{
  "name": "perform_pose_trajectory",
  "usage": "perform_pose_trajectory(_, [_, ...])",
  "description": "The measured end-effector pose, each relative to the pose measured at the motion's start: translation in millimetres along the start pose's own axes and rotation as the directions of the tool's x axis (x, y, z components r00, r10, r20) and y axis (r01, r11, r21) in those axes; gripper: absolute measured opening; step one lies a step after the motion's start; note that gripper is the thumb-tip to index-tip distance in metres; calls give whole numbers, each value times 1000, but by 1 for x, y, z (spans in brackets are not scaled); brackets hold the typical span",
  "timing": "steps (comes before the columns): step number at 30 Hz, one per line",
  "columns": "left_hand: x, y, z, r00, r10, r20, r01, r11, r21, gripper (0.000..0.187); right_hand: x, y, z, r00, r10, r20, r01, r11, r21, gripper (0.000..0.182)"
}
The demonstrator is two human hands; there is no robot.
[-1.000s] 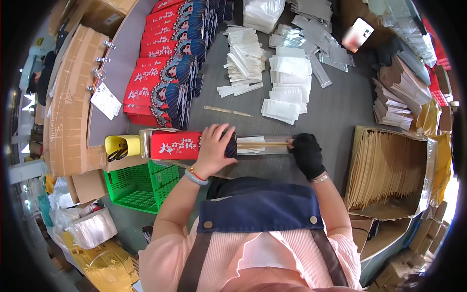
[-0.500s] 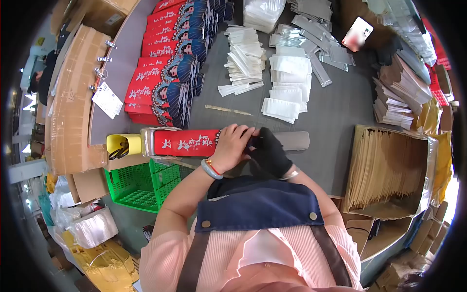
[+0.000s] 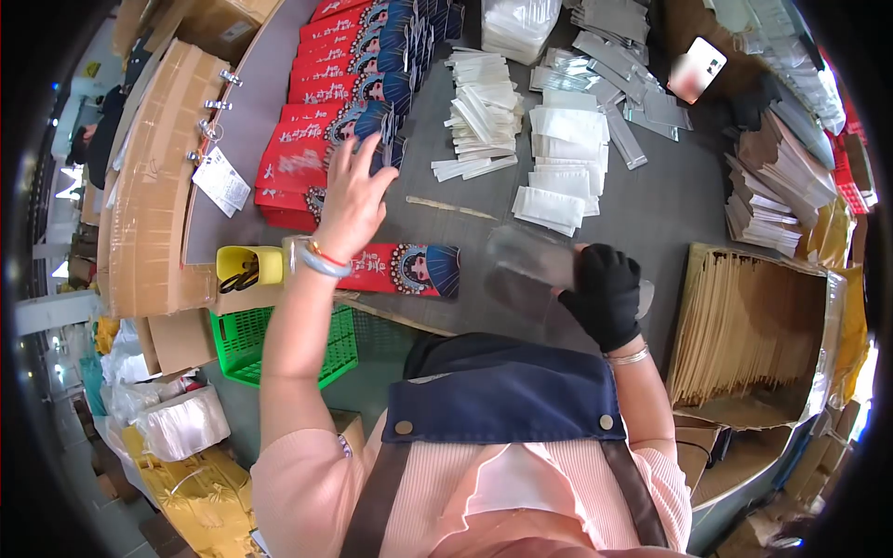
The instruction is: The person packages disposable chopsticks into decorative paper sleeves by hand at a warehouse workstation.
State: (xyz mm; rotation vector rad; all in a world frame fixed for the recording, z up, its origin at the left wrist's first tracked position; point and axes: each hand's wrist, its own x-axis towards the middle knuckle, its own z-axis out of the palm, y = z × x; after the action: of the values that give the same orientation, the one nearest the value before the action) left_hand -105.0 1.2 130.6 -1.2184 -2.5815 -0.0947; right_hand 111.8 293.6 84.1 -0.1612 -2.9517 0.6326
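My left hand (image 3: 353, 200), bare with a bracelet at the wrist, is raised over the near end of the stacked red printed packets (image 3: 293, 172). Its fingers are spread and nothing is between them. Beneath that wrist, a single red packet (image 3: 423, 270) with a blue headdress figure lies flat at the table's front edge. In a black fingerless glove, my right hand (image 3: 606, 293) grips a clear plastic sleeve (image 3: 526, 265) over the table to the right of this packet. Motion blurs the sleeve.
White slips (image 3: 567, 153) and paper strips (image 3: 479, 112) lie in rows at the back. On the right stands a carton of brown card pieces (image 3: 744, 325). To the left are a yellow holder with scissors (image 3: 265, 263), a green crate (image 3: 242, 349) and a clipped tag (image 3: 221, 181).
My hands were together at the single packet. The left has moved up and left to the stacks and opened; the right has moved right with the clear sleeve, uncovering the packet's right end.
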Motion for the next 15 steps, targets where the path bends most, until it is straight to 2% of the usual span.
perform_pose_trajectory(1, [-16,8,14,994,-107,-22,104,988,-110,44,1,-5,2,1000,-14,27,14,1000,-20,61])
perform_pose_trajectory(2, [-32,26,31,958,-280,64,286,906,-313,46,0,-8,4,999,-8,46,9,1000,-21,61])
perform_pose_trajectory(3, [-53,49,48,937,-332,108,345,838,-423,61,-2,-11,8,997,-6,71,7,1000,-22,62])
perform_pose_trajectory(4, [-73,71,68,944,-329,27,311,856,-413,79,-2,-13,11,995,-8,95,10,1000,-24,62])
perform_pose_trajectory(5, [-83,90,76,902,-404,151,431,837,-336,91,-1,-13,13,994,-12,108,15,999,-28,62])
perform_pose_trajectory(6, [-93,99,94,854,-480,201,519,759,-392,97,0,-14,15,992,-16,122,20,999,-33,62])
perform_pose_trajectory(8, [-100,102,106,848,-513,134,508,716,-479,98,1,-14,14,987,-26,156,34,998,-48,62])
perform_pose_trajectory(11, [-105,96,111,858,-490,154,490,691,-532,98,3,-17,13,976,-55,209,68,996,-53,63])
perform_pose_trajectory(13, [-104,96,109,858,-487,163,497,706,-505,98,0,-18,25,969,-66,237,73,997,-25,65])
perform_pose_trajectory(15, [-101,97,104,859,-476,186,503,720,-478,95,3,-29,56,972,-129,198,128,992,22,66])
